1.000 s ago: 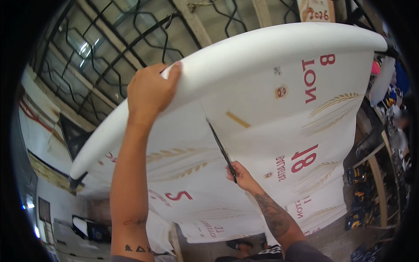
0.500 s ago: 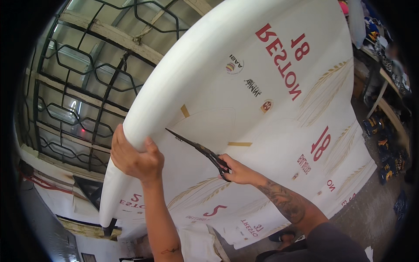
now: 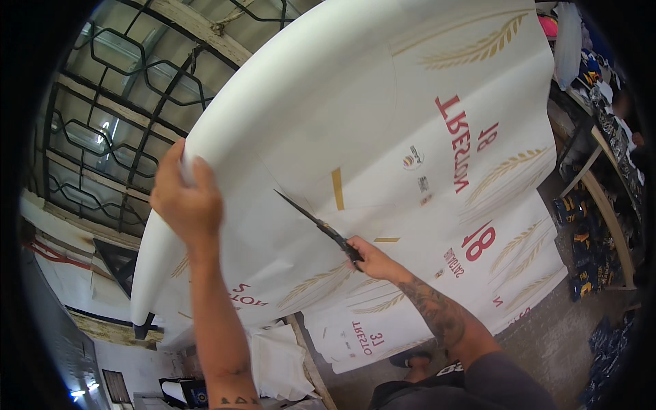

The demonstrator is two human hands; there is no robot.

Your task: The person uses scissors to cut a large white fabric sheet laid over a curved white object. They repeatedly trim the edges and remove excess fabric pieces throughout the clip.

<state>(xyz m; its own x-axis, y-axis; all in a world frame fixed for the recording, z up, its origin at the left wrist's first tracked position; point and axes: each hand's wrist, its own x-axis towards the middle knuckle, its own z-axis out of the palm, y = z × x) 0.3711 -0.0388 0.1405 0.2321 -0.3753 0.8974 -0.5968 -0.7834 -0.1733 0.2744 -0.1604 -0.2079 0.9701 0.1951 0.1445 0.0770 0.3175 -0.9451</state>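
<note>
A wide roll of white printed sheet [image 3: 225,113] fills the middle of the view, its loose part hanging down towards me and to the right. Mirrored red lettering, gold wheat ears and small logos mark the sheet. My left hand [image 3: 188,201] is closed over the roll's left part, thumb on the near side. In my right hand [image 3: 372,260] is a pair of black scissors [image 3: 314,222], my fingers round the handles. Its long blades point up and left over the sheet, looking closed; whether they touch it I cannot tell.
Behind the roll stands a black metal window grille [image 3: 130,89]. Dark packaged goods [image 3: 584,246] lie at wooden racks on the right, with more dark wrapped items [image 3: 608,355] on the floor. White cloth [image 3: 280,362] sits below, near my left forearm.
More sheet has come off the roll: the prints have shifted right and down, and a new wheat print shows at the top. My left hand has moved left; the scissors moved slightly right.
</note>
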